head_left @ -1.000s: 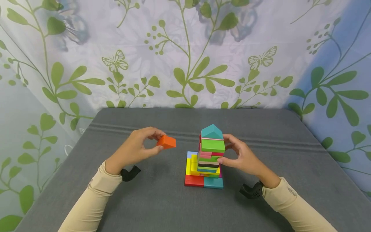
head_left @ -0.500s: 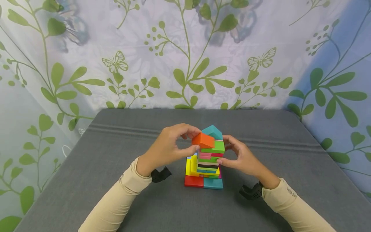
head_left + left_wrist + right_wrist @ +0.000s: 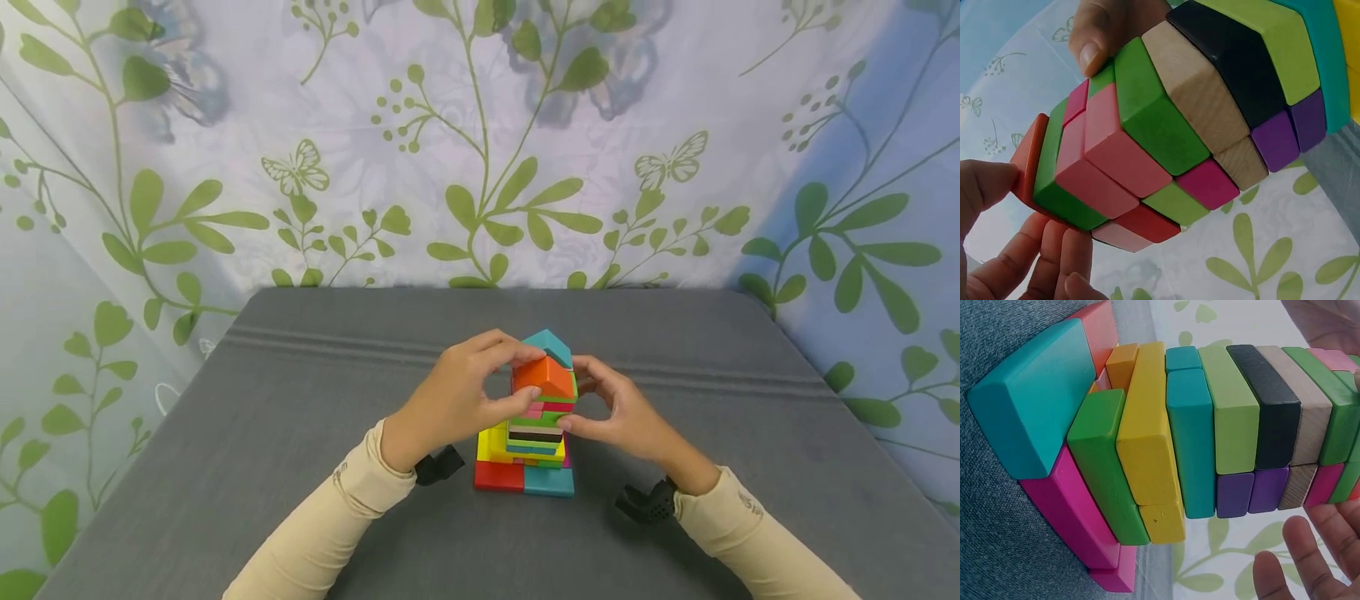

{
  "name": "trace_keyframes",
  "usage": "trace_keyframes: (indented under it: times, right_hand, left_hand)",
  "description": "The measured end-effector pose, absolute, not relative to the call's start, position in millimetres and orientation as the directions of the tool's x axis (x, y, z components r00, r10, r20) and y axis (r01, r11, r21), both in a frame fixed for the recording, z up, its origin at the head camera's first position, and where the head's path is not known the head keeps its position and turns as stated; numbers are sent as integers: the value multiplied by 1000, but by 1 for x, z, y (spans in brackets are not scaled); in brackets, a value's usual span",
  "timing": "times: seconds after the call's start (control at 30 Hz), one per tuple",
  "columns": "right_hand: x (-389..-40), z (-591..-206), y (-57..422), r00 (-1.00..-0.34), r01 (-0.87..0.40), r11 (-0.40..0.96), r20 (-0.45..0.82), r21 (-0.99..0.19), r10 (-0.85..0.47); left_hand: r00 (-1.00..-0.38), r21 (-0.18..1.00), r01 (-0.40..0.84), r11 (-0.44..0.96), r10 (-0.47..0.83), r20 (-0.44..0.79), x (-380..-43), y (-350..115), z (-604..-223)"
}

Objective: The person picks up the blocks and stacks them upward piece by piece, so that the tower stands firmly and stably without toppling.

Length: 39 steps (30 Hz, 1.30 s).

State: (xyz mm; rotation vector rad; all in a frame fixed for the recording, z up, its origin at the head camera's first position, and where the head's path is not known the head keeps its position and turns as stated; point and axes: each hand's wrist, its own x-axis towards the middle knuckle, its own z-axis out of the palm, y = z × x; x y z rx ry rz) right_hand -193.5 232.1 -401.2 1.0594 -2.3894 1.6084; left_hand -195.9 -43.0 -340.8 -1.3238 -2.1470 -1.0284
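A tower of coloured wooden blocks (image 3: 536,436) stands upright on the grey table, wider at its base. My left hand (image 3: 465,400) pinches an orange roof-shaped block (image 3: 547,377) between thumb and fingers at the top front of the tower. In the left wrist view this orange block (image 3: 1029,169) lies against the green block (image 3: 1066,203). Behind it a turquoise roof-shaped block (image 3: 550,344) sits on top. My right hand (image 3: 622,417) holds the tower's upper right side, thumb at the front and fingers partly hidden behind.
Red (image 3: 498,476) and turquoise (image 3: 549,481) flat blocks form the front of the base. Grey cloth covers the table (image 3: 337,517). A leaf-patterned curtain (image 3: 405,192) hangs behind it. Black straps sit on both wrists.
My left hand has moved right with the orange block, from beside the tower onto its top front. My right hand keeps its hold on the tower. The head view has tilted slightly up.
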Motion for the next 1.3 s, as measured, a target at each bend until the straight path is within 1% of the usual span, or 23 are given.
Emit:
trace_keyframes:
  times: [0.1,0.2,0.33,0.5,0.6,0.7,0.97,1.17,1.3]
  right_hand:
    - [-193,-403,233,-760,-576,218,419,-788,-497]
    - [-193,-404,233,-757,-580,215,423,-785,-498]
    - [-194,-404,233,-746,-589,191,438,-785,-502]
    - [-191,-401,229,-727,-611,142,482,-779,-489]
    - [-187,-397,225,-715,-634,120,520,-764,-467]
    - [-184,-393,221,-718,-639,117,534,-760,-446]
    - [-181,-389,217,-735,-624,121,526,-772,-428]
    - [-181,-384,217,-722,-635,97,544,-766,-427]
    - [-183,-382,222,-721,-644,102,557,-758,-413]
  left_hand:
    - [-440,339,898,280,573,692,-196,-43,-342]
    - [-434,336,901,275,559,706,-199,-44,-342]
    - [-479,416,875,246,561,676,-205,-49,-343]
    - [-564,559,797,228,613,553,-213,-58,-347]
    - [-588,598,764,241,641,493,-214,-61,-347]
    - [-589,593,764,253,648,482,-214,-60,-348]
    - [-565,552,796,249,633,529,-216,-59,-345]
    - [-571,573,784,241,643,511,-219,-60,-346]
    - [-598,613,751,245,647,474,-221,-65,-346]
